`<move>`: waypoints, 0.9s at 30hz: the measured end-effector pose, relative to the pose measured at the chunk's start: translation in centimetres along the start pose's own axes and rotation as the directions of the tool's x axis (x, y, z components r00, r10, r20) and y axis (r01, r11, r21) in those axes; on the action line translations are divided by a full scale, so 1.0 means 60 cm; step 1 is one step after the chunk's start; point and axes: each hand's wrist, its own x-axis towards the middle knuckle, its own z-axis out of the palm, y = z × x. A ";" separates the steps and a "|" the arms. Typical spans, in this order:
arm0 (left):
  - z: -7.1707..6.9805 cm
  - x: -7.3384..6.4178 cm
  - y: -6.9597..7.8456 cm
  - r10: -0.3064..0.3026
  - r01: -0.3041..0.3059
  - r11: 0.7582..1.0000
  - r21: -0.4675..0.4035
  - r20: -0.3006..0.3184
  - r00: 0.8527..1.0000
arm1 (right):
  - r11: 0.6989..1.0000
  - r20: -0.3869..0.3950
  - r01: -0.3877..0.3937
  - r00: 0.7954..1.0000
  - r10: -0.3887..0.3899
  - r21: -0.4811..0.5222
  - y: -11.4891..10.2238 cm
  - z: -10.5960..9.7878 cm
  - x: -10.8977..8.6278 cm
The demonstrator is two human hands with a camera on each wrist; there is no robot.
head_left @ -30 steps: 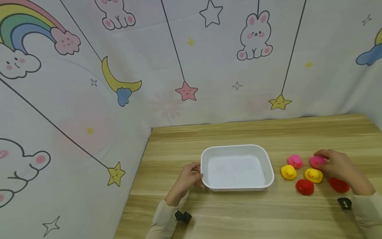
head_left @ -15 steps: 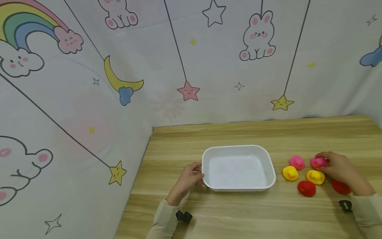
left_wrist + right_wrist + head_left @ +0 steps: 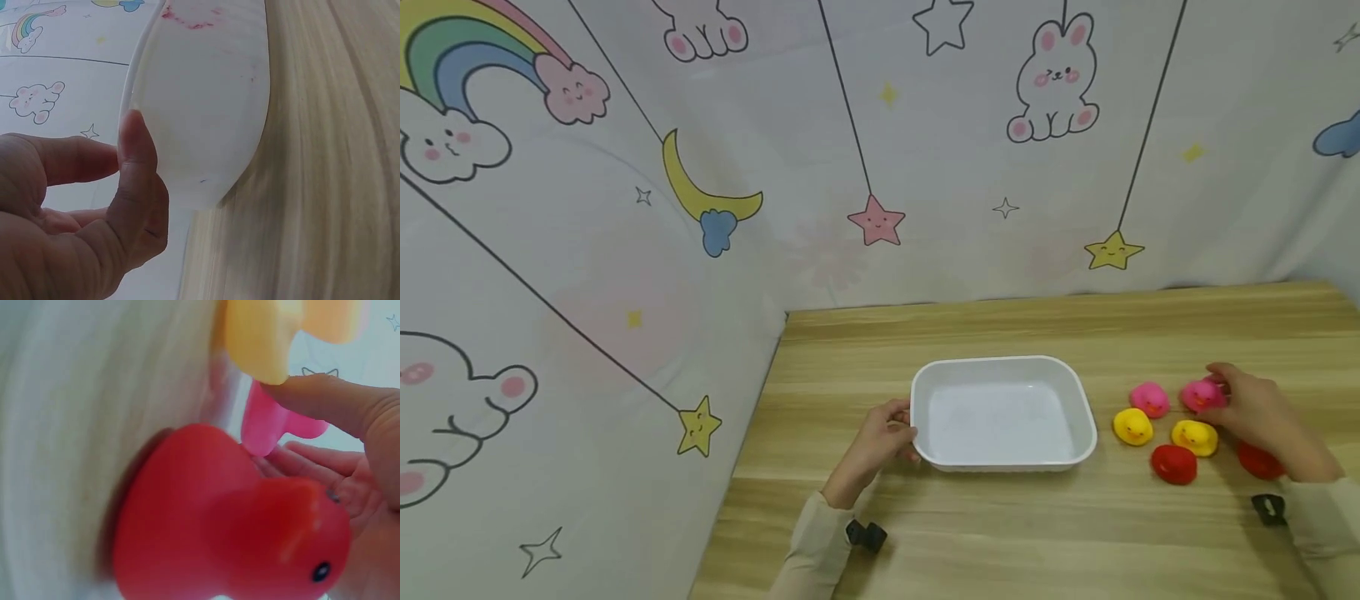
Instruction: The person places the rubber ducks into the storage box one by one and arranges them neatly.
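Note:
In the head view my left hand (image 3: 876,435) pinches the left rim of a white plastic tray (image 3: 1003,421) standing on the wooden table. The left wrist view shows the thumb (image 3: 136,140) against the tray's outer wall (image 3: 200,112) and a finger over the rim. My right hand (image 3: 1258,410) grips a pink rubber duck (image 3: 1201,395) from its right side. From the right wrist, that pink duck (image 3: 265,422) appears between thumb and fingers, partly hidden by a yellow duck (image 3: 259,340). A red duck (image 3: 212,519) looms large beneath the palm.
Right of the tray sit another pink duck (image 3: 1150,400), two yellow ducks (image 3: 1132,427) and two red ducks (image 3: 1174,464), one partly under my right wrist. Patterned cloth walls (image 3: 955,275) border the table at the back and left.
My right fingers have settled around the pink duck's right side, uncovering more of it. The left hand keeps its hold on the tray rim. The head view has shifted slightly.

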 end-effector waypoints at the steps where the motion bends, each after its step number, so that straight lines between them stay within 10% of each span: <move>1: 0.001 0.000 0.001 -0.002 0.002 1.000 0.002 -0.002 1.000 | 1.000 -0.012 0.000 1.000 0.001 0.010 -0.002 -0.001 -0.001; 11: 0.005 -0.002 0.006 -0.006 0.006 1.000 0.020 -0.024 1.000 | 0.998 -0.126 0.036 0.992 -0.028 0.059 -0.057 -0.018 -0.001; 27: 0.001 -0.002 0.001 0.007 -0.006 1.000 0.019 -0.017 1.000 | 0.986 -0.031 -0.001 0.999 0.006 0.165 -0.132 -0.033 -0.006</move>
